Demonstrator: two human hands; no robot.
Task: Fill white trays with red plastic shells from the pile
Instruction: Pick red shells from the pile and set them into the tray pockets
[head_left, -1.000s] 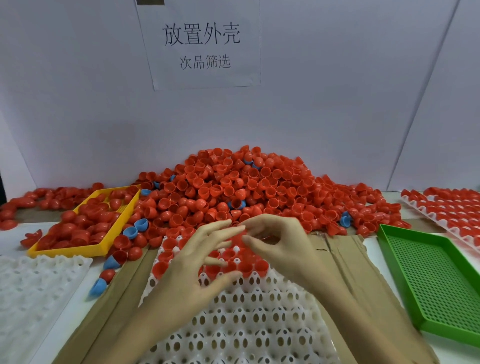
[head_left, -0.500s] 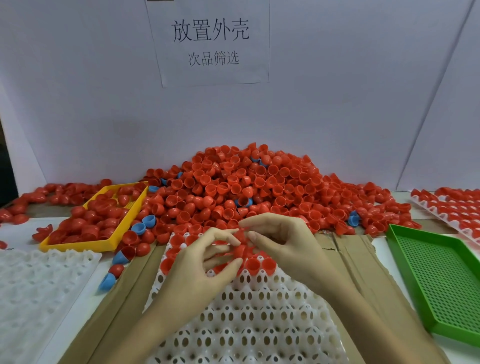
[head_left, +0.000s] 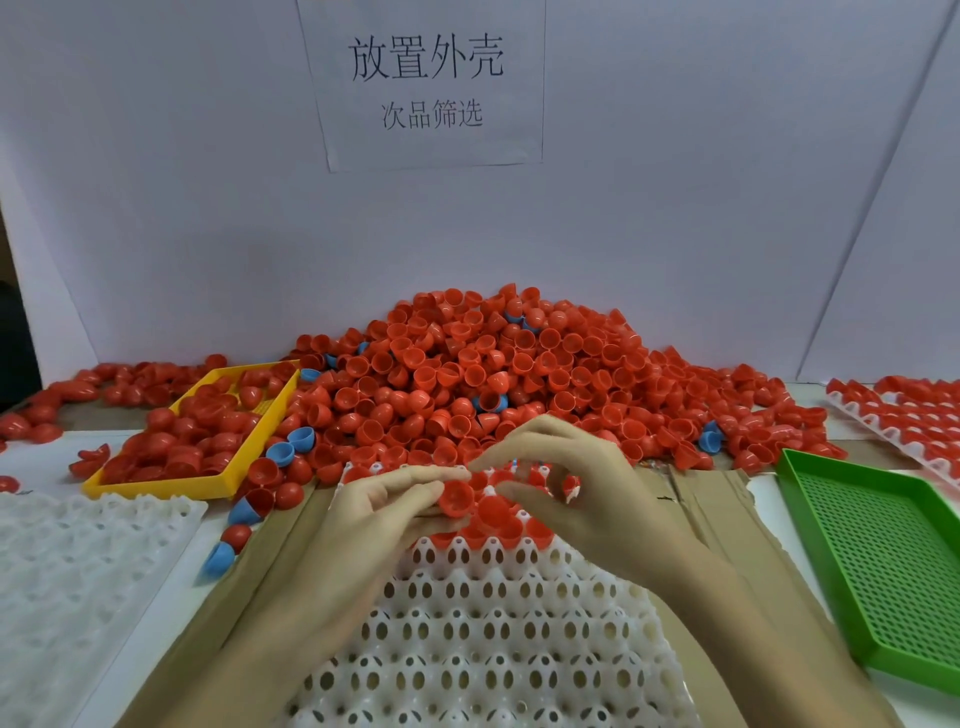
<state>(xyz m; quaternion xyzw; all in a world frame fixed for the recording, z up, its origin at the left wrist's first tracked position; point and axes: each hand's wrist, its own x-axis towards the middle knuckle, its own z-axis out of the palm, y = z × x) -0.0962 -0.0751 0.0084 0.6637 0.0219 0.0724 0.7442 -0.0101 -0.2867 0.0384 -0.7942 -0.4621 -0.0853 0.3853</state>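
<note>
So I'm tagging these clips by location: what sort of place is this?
Probably a factory sorting or packing station: a huge pile of red shells, a white tray being filled by hand, and a printed Chinese work sign on the wall.

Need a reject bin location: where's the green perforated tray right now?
In the head view, the green perforated tray sits at the person's right, beside the cardboard sheet and just in front of the filled white tray.

left hand (head_left: 384, 512) pinching red shell (head_left: 457, 498), right hand (head_left: 566, 483) possibly empty
</note>
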